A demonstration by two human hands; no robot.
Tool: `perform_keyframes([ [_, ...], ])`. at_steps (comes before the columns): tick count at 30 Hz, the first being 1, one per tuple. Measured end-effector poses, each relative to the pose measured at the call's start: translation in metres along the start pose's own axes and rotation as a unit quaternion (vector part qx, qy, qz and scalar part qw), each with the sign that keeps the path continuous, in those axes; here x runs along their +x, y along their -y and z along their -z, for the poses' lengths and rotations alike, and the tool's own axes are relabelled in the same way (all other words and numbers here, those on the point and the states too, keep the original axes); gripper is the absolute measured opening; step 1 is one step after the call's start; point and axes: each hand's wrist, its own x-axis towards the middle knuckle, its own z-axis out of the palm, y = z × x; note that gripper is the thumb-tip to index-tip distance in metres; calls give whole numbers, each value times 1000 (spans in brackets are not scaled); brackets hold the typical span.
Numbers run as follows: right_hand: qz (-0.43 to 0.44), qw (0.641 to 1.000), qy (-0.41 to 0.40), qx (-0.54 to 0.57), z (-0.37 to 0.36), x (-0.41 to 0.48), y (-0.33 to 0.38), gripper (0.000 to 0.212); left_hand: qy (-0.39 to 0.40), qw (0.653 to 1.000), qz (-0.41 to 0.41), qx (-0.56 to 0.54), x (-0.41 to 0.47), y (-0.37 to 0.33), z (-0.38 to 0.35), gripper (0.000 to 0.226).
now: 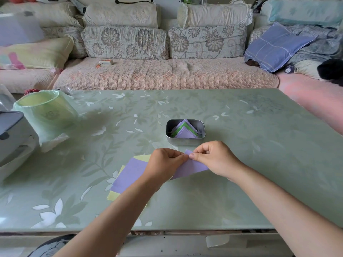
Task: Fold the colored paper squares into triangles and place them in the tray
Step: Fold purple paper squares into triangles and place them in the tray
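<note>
Both my hands, left hand (pixel 164 161) and right hand (pixel 213 157), pinch one purple paper (pixel 191 168) (mid-frame) below the tray (pixel 185 140) holding folded triangles (pixel 184 129).

Readable text: none could be made out anywhere in the view.
Small box (pixel 106 62): it lay on the sofa (pixel 167 75) seat, far left; its top carried print, but this was too small and blurred to read.
Green bin (pixel 48 115): it stood at the far left of the counter (pixel 241 164); a faint round emblem showed on its side, with no letters clear enough to read.
Small round dark object (pixel 290 69): it lay on the sofa at the far right; it bore a pale label too small to read.
</note>
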Motion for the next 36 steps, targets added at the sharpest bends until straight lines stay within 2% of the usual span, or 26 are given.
perform_keyframes([
  [6,20,999,-2,28,4,-2,5,12,16,997,15,-74,3,0,1,14],
  [14,14,998,30,48,7,-3,6,11,53,995,-20,-78,-1,-8,6,13],
  [17,7,994,86,67,13,-4,9,14,123,985,-35,-120,-3,-13,14,6],
  [20,5,978,155,141,21,-7,14,6,215,957,-36,-193,-4,-16,24,19],
  [22,3,966,182,183,24,-8,15,11,236,946,-43,-216,-7,-18,25,19],
  [24,1,958,204,200,25,-8,16,22,235,944,-46,-229,-9,-18,23,18],
  [29,-2,960,209,186,24,-6,11,36,244,941,-43,-232,-8,-17,22,16],
  [33,-10,978,164,127,21,-3,6,17,202,963,-21,-176,-4,-15,22,18],
  [36,-24,992,105,65,15,-1,3,20,130,988,-25,-74,-4,-11,15,11],
])
